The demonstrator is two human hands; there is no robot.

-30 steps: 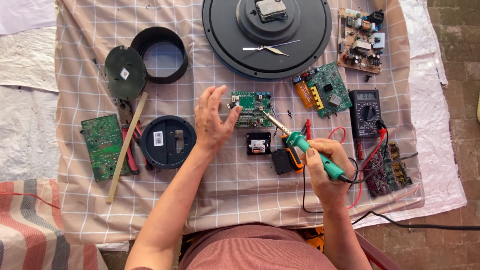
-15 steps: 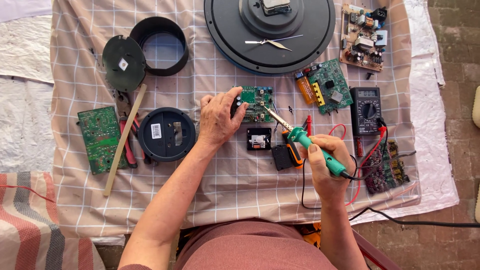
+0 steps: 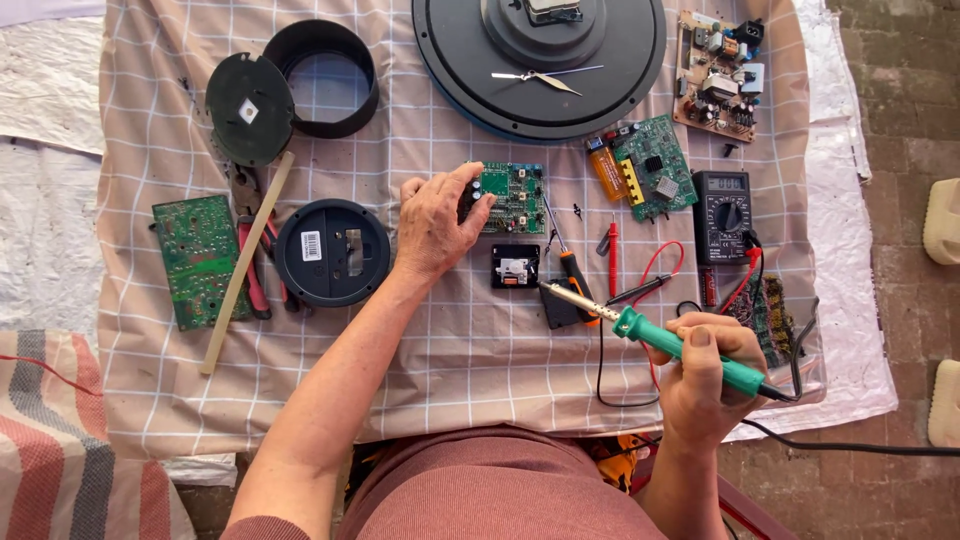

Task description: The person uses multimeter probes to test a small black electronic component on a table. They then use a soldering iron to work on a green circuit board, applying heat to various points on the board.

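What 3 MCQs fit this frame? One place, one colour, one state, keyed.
1. Where does the multimeter lie?
A. right of the centre green circuit board
B. left of the pliers
C. on the floor

2. What colour is the soldering iron handle?
A. red
B. green
C. yellow

3. What is the left hand doing?
A. hanging free
B. gripping the centre green circuit board
C. holding the wooden stick

Key: 1 A, it sits near the cloth's right edge; 2 B, green grip in the right hand; 3 B, fingers rest on the board's left edge.
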